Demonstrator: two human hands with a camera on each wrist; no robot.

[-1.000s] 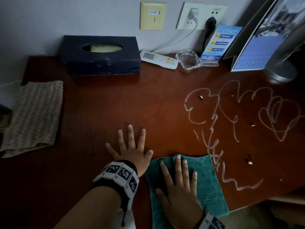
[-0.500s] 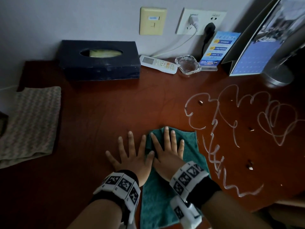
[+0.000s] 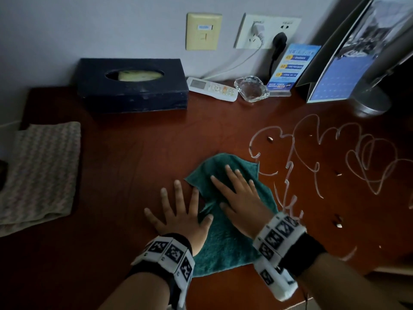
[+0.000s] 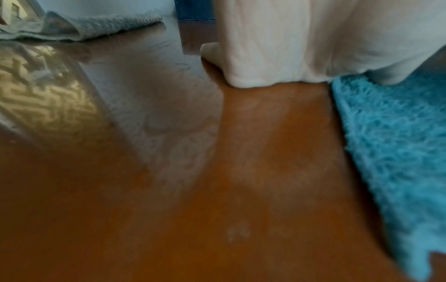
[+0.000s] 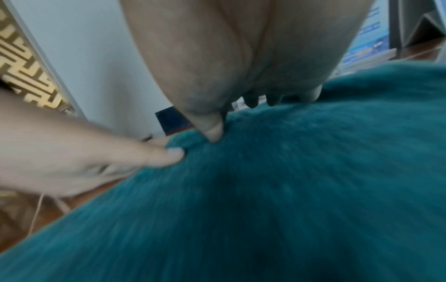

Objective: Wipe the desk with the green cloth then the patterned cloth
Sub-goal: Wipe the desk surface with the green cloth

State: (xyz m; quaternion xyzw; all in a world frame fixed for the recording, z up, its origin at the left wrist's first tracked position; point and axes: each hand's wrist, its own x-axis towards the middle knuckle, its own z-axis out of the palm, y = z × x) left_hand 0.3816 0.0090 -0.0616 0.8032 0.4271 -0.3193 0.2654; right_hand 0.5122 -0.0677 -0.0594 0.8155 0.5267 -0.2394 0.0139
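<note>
The green cloth [image 3: 225, 240] lies on the reddish-brown desk [image 3: 125, 166] near its front edge. My right hand [image 3: 237, 193] presses flat on the cloth's far half with straight, spread fingers; in the right wrist view the palm [image 5: 229, 57] bears down on the green cloth [image 5: 289, 190]. My left hand [image 3: 178, 211] lies flat on the bare desk just left of it, thumb on the cloth's edge. The patterned cloth [image 3: 38, 173] lies folded at the desk's left end, seen in the left wrist view as a pale patterned cloth [image 4: 84, 24]. White scribbled marks [image 3: 335, 157] cover the desk to the right.
A dark tissue box [image 3: 134, 86], a white remote [image 3: 212, 88], a glass ashtray [image 3: 251, 88], a blue card stand [image 3: 288, 70], a calendar [image 3: 342, 74] and a monitor foot [image 3: 371, 99] line the back wall. Small crumbs [image 3: 338, 222] lie among the marks.
My right hand has pushed the green cloth away from the front edge, forward and slightly right toward the white marks. The left hand has stayed flat in place.
</note>
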